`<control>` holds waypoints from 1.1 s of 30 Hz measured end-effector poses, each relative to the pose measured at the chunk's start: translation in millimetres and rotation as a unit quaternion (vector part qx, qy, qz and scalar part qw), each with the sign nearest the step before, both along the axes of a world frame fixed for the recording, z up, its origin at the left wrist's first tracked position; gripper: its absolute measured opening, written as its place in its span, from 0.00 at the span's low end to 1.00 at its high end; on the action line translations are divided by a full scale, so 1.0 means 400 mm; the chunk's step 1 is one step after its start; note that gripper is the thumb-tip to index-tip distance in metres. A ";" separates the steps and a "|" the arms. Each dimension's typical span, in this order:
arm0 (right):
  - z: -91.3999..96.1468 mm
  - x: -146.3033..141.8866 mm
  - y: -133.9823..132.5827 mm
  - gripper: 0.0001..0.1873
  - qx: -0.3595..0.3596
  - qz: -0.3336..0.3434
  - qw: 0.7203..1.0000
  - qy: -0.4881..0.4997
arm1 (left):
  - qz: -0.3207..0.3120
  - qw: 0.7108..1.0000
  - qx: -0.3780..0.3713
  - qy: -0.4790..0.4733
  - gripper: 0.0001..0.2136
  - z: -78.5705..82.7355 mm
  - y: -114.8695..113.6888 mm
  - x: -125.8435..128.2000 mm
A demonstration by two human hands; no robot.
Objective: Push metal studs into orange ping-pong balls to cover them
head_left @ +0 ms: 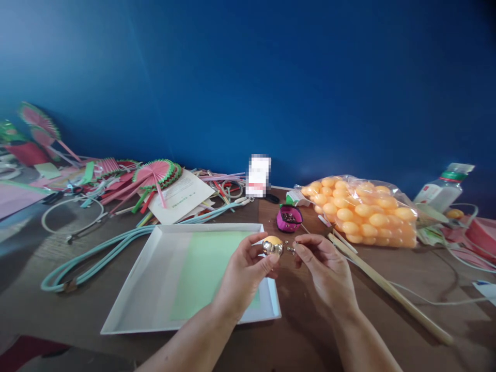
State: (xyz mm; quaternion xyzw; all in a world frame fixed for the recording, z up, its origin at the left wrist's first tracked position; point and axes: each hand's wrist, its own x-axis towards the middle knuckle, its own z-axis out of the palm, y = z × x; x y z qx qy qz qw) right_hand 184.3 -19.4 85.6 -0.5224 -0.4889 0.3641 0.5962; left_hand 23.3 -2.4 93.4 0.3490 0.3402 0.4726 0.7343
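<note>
**Silver Below, Yellow Above: A Ball Takes Shape by Hand**

The left hand [246,263] grasps a yellow-topped ball [273,245], its lower part clad in shiny silver, near the right side of a white tray [153,281]. Just beside it, the right hand [324,263] brings thumb and forefinger together at small metallic bits [290,250]; from here I cannot tell whether one is pinched. The work looks partway along: the ball's crown appears bare, and a magenta container [288,227] beyond the hands holds a supply of dark little pieces. To its right lies a transparent bag [406,236] of orange balls [350,228]. Fingers hide the held ball's underside; pixelation masks an object [259,176] by the blue wall [271,77].
</note>
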 end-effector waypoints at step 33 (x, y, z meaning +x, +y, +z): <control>-0.007 -0.002 -0.003 0.08 0.006 0.031 0.998 0.056 | 0.073 0.965 0.171 0.187 0.19 -0.024 -0.015 0.000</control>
